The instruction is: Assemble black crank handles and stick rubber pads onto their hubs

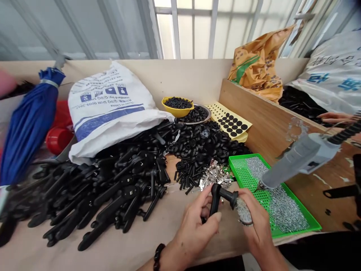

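Observation:
Near the table's front edge, my left hand (194, 226) is closed around a black plastic arm-shaped part (214, 201), whose rounded end points up. From that end a short black rod (225, 193) runs right to a round flange. My right hand (255, 216) is closed at this flange (234, 199), its fingertips against it. A whitish, rough-textured wrap or piece (244, 211) with a dark edge shows at the right fingers; I cannot tell exactly what it is. Just beyond both hands lie small silver metal clips (216, 175) and short black pins (187, 180).
A large pile of black plastic arms (126, 188) covers the left. Behind are black rings (203, 139), a yellow bowl (176, 112) and a white sack (109, 101). Right, a grey electric screwdriver (293, 162) hangs over a green tray (313, 227) of screws. Another person's hand (335, 117) is beyond the wooden divider (254, 109).

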A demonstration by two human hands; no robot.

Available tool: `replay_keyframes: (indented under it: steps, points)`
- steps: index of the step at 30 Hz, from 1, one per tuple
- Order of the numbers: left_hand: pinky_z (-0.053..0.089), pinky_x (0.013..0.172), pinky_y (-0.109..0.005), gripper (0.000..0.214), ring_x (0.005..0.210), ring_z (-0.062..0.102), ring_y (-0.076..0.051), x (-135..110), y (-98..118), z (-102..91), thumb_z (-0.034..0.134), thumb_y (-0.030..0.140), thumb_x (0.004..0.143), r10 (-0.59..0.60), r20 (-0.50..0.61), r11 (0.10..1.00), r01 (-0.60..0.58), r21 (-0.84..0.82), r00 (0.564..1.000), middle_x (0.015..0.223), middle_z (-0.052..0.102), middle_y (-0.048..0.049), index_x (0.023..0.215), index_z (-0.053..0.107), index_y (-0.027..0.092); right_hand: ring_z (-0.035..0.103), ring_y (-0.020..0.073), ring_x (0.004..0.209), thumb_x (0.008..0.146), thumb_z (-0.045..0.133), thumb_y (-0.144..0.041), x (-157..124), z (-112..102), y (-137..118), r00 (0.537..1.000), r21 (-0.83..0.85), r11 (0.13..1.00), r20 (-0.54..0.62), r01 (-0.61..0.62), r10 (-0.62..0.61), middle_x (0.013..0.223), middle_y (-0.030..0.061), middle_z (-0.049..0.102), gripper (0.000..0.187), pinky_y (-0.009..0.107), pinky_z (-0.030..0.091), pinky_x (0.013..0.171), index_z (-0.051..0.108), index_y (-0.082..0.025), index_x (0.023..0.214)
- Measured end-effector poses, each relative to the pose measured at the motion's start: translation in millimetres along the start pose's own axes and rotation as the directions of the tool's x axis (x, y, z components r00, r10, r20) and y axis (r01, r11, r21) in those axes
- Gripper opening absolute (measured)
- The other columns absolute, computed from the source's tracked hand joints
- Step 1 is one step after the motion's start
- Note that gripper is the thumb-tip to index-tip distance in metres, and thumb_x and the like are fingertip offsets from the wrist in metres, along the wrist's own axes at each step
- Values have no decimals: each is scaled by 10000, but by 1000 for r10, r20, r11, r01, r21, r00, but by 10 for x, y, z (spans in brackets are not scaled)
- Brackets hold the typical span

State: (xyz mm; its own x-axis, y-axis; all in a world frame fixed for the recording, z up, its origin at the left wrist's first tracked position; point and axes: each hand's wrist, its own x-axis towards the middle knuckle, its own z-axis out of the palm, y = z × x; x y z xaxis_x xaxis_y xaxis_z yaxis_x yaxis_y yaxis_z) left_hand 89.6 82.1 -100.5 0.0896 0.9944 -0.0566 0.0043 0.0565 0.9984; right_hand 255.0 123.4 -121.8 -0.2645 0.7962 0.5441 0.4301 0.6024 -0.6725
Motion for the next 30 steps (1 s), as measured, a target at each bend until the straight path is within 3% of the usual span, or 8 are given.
replay_keyframes:
  steps: [3,6,10,15,26,30]
  points:
    - [405,530,-186,624,562,435,-66,-8,36,-10,548,127,768,77,18,984,-79,162,997,941,635,-14,1370,415,220,576,186,817,870,430,-196,19,-3,-8,1000,13,1000,11,19,-19,888,52,603,192,263,441,681,608,-203,940]
    - [374,537,-180,592,579,438,-75,-31,118,-7,549,102,772,145,48,963,-153,220,988,845,624,25,1341,456,241,583,183,780,879,403,-218,29,-20,-18,1000,37,999,7,-9,8,882,51,612,220,257,448,649,616,-202,932]
    - [354,515,-185,531,560,429,-89,-64,151,7,574,164,795,195,68,950,-205,236,979,660,509,48,1317,479,189,573,175,718,888,402,-280,-14,-10,27,991,59,989,-8,-135,136,826,29,616,235,240,445,611,624,-203,886]
    - [343,497,-182,555,550,422,-89,-75,91,39,578,209,812,178,63,953,-188,239,982,622,476,58,1348,434,178,573,186,726,883,443,-358,-85,31,98,960,117,955,-25,-273,278,820,24,614,237,244,451,633,615,-196,903]
    - [320,455,-176,548,502,419,-82,-75,155,19,606,174,760,121,43,973,-127,194,992,578,473,70,1298,500,189,588,174,753,886,414,-305,-12,24,52,995,35,995,-34,-92,93,837,19,620,225,238,445,656,613,-204,863]
    - [328,464,-173,533,514,439,-83,-73,151,27,603,152,746,129,43,970,-135,200,991,592,492,70,1270,525,211,587,183,726,882,412,-327,-3,63,69,991,50,990,1,-135,135,802,29,634,245,240,458,631,619,-200,851]
